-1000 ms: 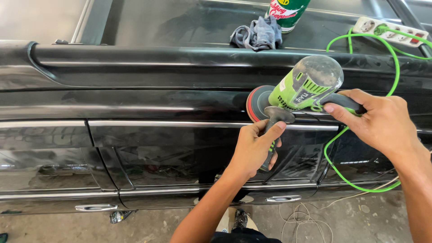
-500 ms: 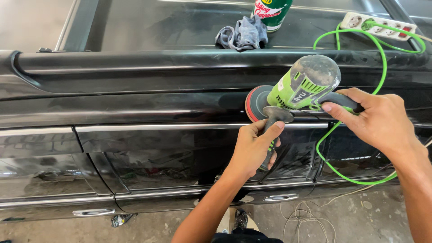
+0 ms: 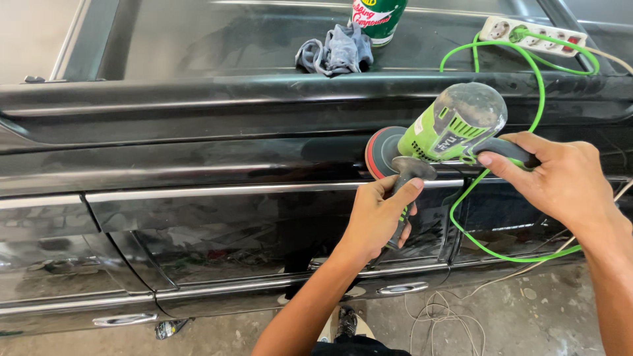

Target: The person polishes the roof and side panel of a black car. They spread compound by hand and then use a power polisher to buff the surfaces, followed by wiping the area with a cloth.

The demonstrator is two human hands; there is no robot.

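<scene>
Green polisher between hands: left hand grips side handle, right hand rear grip

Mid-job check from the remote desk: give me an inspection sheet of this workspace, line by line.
Surface: black car side, glossy, with chrome strips and door handles.
Job's things: green polisher, dusty on top, its round pad against the upper panel.
Clutter: grey rag and a green can on the roof.
Grippers: left hand wrapped around the side handle; right hand around the rear grip.
Cables: green cord loops from the polisher up to a white power strip on the roof; thin pale wires lie on the floor.
Surroundings: concrete floor; a shoe shows below.
</scene>
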